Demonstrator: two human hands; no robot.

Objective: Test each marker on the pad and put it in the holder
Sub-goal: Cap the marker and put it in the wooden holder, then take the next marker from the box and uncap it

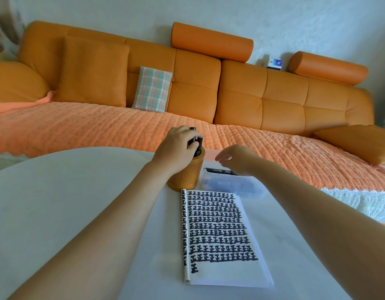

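Head view, the only one. The left hand (176, 146) is clamped on a black marker (199, 141), fingers and thumb curled round the barrel. The marker stands in the mouth of the wooden holder (188, 173), its top poking above the knuckles. There may be more dark barrels in there; I can't separate them.

The right hand (238, 159) hovers just above the clear box (237, 188), fingers loosely bent and apart, holding nothing. The next marker (218, 170) lies in the box at its far side.

The pad (221, 269) lies flat on the counter (57, 191), its top edge just beside the holder and the box. Its rows are nearly all filled with black marks, with blank paper only at the bottom.

Risks, by judgement:
- The holder sits near the counter's far edge, and the left wrist leans against it. A sideways push while seating the marker could tip it or slide it off towards the sofa (252, 94).
- Letting go before the marker is fully down could make it topple out.
- The right hand reaches with eyes elsewhere, so it could nudge the light box or fumble the next marker.
- Little blank paper is left, so a test stroke may land on old marks and be unreadable.
- I can't tell if the cap is on. If it's off, ink could get on skin or the counter.
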